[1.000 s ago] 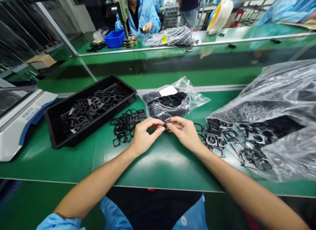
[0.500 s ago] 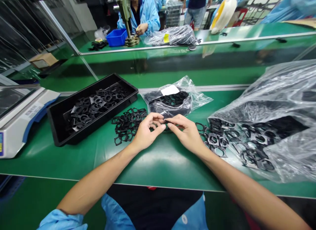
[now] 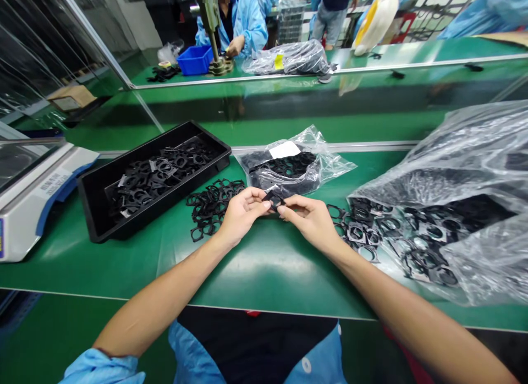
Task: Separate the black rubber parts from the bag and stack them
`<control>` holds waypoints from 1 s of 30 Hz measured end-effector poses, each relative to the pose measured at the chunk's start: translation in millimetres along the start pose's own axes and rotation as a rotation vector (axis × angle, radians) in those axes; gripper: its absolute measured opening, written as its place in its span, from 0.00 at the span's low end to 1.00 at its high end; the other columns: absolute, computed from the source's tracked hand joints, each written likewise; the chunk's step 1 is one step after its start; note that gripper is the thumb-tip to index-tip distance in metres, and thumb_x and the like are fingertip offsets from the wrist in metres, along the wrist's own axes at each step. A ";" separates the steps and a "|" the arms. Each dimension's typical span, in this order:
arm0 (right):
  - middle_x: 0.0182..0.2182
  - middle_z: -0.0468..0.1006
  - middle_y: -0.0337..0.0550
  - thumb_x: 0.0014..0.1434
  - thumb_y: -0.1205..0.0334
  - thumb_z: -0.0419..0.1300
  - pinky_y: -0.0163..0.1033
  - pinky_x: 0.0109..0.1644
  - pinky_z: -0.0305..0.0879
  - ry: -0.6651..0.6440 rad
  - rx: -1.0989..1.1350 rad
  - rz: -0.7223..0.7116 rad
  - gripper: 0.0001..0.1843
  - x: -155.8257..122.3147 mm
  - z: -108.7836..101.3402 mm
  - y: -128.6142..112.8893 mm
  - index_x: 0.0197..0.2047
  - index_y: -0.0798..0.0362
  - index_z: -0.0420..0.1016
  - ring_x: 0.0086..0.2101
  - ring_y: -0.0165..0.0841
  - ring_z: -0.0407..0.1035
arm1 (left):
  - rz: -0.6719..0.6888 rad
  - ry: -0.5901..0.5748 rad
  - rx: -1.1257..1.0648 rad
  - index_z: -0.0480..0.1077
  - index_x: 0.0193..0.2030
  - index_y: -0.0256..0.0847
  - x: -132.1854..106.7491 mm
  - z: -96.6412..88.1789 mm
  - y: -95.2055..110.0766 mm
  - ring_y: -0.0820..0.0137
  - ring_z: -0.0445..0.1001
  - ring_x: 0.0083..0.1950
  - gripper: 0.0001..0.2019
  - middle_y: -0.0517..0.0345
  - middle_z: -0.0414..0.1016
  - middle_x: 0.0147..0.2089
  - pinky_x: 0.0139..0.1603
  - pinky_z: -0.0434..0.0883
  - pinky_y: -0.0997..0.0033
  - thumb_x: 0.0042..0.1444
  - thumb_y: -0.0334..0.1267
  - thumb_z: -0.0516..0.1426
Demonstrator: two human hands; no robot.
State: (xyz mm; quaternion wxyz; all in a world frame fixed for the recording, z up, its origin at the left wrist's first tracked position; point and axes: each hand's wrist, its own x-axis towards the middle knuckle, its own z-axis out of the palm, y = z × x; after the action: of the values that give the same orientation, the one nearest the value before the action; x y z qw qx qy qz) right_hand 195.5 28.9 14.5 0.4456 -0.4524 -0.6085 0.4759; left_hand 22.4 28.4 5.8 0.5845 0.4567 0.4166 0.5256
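Observation:
Between my two hands is a small black ring-shaped part (image 3: 274,199) with a round opening, tilted so its face shows. My left hand (image 3: 243,214) pinches its left edge between thumb and fingers. On the other edge, my right hand (image 3: 310,216) grips it with thumb and forefinger. A pile of similar black ring parts (image 3: 212,205) lies on the green table just left of my left hand. More loose ring parts (image 3: 363,230), some with greyish faces, lie right of my right hand, spilling from a large clear plastic bag (image 3: 466,153).
A black tray (image 3: 93,224) full of ring parts stands at left, beside a weighing scale (image 3: 45,191). Behind my hands lies a smaller clear bag (image 3: 284,172) of parts. Across the divider, a co-worker (image 3: 251,26) sits near a hand press (image 3: 212,32) and a blue bin (image 3: 193,62).
My left hand has closed onto the ring part, its fingers spread before. The part has turned so its opening faces me more. My right hand keeps its pinch.

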 end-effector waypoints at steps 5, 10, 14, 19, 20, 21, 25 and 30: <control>0.28 0.79 0.43 0.49 0.40 0.69 0.39 0.33 0.72 0.020 0.046 0.033 0.23 0.3 0.8 -0.5 0.30 0.54 0.78 0.27 0.32 0.72 | 0.005 -0.030 0.061 0.71 0.38 0.37 -0.1 -1.8 -0.5 0.74 0.76 0.34 0.17 0.59 0.77 0.33 0.42 0.76 0.72 0.46 0.43 0.70; 0.27 0.78 0.43 0.53 0.42 0.67 0.38 0.33 0.70 0.016 0.003 0.004 0.21 0.2 -2.0 0.2 0.29 0.54 0.78 0.27 0.33 0.71 | -0.013 -0.035 0.056 0.72 0.36 0.37 0.0 -2.4 -1.4 0.72 0.78 0.34 0.17 0.60 0.77 0.32 0.42 0.76 0.70 0.46 0.43 0.70; 0.31 0.80 0.45 0.55 0.44 0.67 0.40 0.37 0.72 0.041 -0.098 -0.073 0.19 -2.4 -3.5 -1.4 0.29 0.53 0.79 0.33 0.37 0.74 | -0.006 -0.049 0.004 0.72 0.36 0.37 0.2 -2.6 -2.7 0.70 0.79 0.35 0.19 0.58 0.78 0.33 0.43 0.77 0.68 0.45 0.46 0.71; 0.32 0.80 0.46 0.53 0.42 0.67 0.41 0.38 0.72 0.052 -0.058 -0.067 0.20 -3.0 -0.8 -2.2 0.30 0.53 0.78 0.33 0.36 0.73 | -0.039 -0.042 -0.009 0.73 0.36 0.36 1.0 -3.8 -2.6 0.70 0.79 0.33 0.19 0.59 0.78 0.31 0.41 0.76 0.68 0.45 0.45 0.71; 0.32 0.80 0.45 0.52 0.41 0.68 0.41 0.36 0.72 0.042 -0.013 -0.041 0.21 -2.3 -0.2 -1.9 0.30 0.53 0.78 0.32 0.35 0.73 | -0.048 -0.034 -0.004 0.73 0.36 0.36 1.0 -3.8 -2.1 0.71 0.78 0.33 0.18 0.59 0.77 0.31 0.40 0.76 0.69 0.44 0.45 0.71; 0.31 0.79 0.45 0.50 0.41 0.69 0.40 0.35 0.72 0.030 0.036 -0.011 0.22 -1.5 0.4 -1.7 0.30 0.53 0.78 0.30 0.34 0.72 | -0.056 -0.029 -0.001 0.73 0.36 0.36 0.8 -3.6 -1.5 0.71 0.78 0.32 0.18 0.59 0.77 0.31 0.39 0.76 0.69 0.44 0.44 0.71; 0.27 0.77 0.42 0.47 0.41 0.71 0.39 0.33 0.71 -0.022 0.158 0.077 0.22 1.1 0.4 -2.9 0.30 0.53 0.77 0.27 0.31 0.71 | -0.054 -0.030 0.003 0.73 0.36 0.36 -0.3 -1.9 0.2 0.73 0.76 0.32 0.17 0.59 0.77 0.31 0.39 0.75 0.71 0.45 0.43 0.71; 0.24 0.75 0.40 0.49 0.42 0.70 0.39 0.34 0.71 0.004 0.077 0.050 0.21 0.7 -1.4 -4.6 0.26 0.53 0.76 0.25 0.31 0.70 | 0.000 -0.012 0.027 0.74 0.34 0.37 0.2 -2.5 -2.0 0.75 0.74 0.34 0.15 0.61 0.75 0.32 0.40 0.74 0.74 0.44 0.42 0.71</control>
State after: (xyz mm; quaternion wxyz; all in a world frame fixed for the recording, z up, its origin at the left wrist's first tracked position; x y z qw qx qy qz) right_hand 196.2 29.2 19.3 0.4517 -0.4509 -0.5775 0.5091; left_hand 20.5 28.7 3.3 0.5807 0.4677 0.4205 0.5170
